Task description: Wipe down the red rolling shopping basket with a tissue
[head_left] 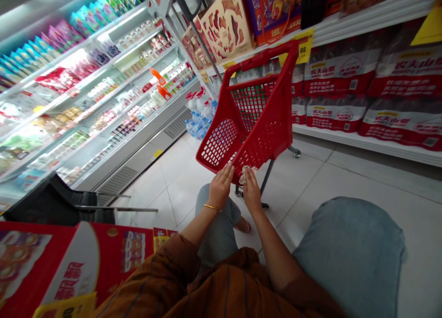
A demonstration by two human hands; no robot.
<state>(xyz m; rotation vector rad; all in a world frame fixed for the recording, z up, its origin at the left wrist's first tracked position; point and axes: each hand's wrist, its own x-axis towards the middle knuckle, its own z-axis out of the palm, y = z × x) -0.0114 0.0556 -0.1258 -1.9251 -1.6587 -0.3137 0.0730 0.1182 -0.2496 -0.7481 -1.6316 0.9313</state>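
Note:
A red plastic shopping cart [257, 145] with perforated basket walls stands in front of me, its handle turned away. My left hand [221, 187] lies with fingers stretched out against the near corner of the basket; a gold bangle is on that wrist. Just to its right, my right hand [252, 189] presses a crumpled pale cloth [243, 176] against the basket's side. Most of the cloth is hidden under the fingers. Both hands are close together, low on the cart, between my knees.
A lit refrigerated display [138, 147] runs along the left. Shelves with red-wrapped water bottle packs [336, 113] stand at right, gift boxes [226, 25] above. Bottles [200, 117] stand behind the cart. A black chair [51, 200] and red cartons [113, 249] are on my left.

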